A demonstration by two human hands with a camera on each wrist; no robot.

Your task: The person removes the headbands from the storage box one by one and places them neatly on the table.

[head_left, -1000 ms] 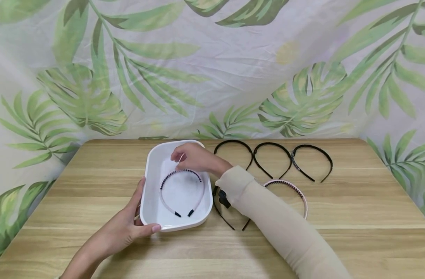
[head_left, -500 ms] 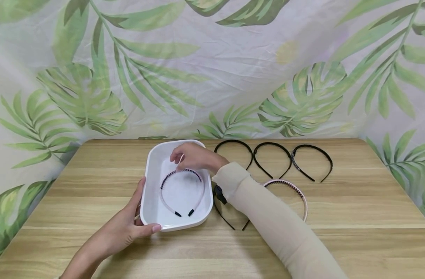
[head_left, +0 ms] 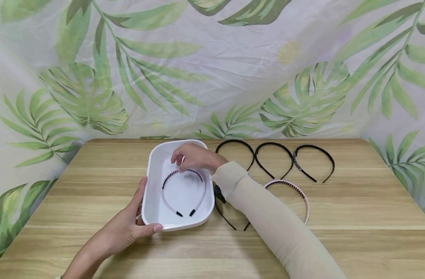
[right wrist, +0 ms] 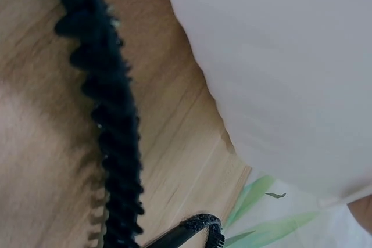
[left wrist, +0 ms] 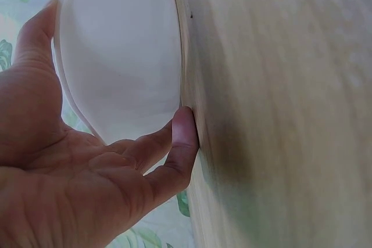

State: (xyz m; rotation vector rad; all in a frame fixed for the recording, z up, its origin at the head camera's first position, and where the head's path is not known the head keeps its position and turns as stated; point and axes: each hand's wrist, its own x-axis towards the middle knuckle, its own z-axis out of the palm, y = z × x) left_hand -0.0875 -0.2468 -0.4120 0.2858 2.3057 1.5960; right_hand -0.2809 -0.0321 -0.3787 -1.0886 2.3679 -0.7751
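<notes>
In the head view, a white plastic box stands left of the table's middle. My left hand grips its left side, thumb at the near corner of the rim and fingers along the outer wall. The left wrist view shows those fingers low against the box wall. Inside the box is a pale pink headband with dark teeth and black tips. My right hand reaches over the box and pinches the top of this headband; its fingertips are partly hidden.
Three black headbands lie in a row at the back right. Nearer are a pink headband and a dark headband, both partly covered by the right sleeve. A toothed black headband is close to the right wrist camera.
My right wrist and sleeve have shifted slightly left. The hands, box and headbands otherwise keep their places.
</notes>
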